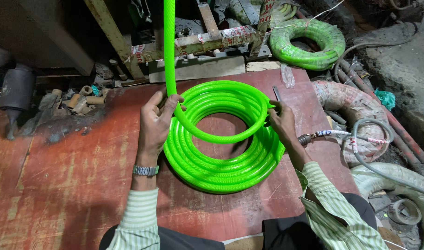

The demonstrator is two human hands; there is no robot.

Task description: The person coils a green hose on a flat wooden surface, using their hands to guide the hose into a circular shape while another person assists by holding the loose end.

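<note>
A bright green hose coil (221,153) is held flat on the red board (59,176) between the two hands. The incoming hose strand (169,46), which rises away above, is gripped by the left hand (155,121) at the coil's near-left rim, fingers closed around it. The right rim is pinched by the right hand (281,121), fingers closed on the stacked turns. If either grip were eased, the top loops could likely spring loose or the strand kink. A second green coil (309,44) is seen well beyond the right hand
</note>
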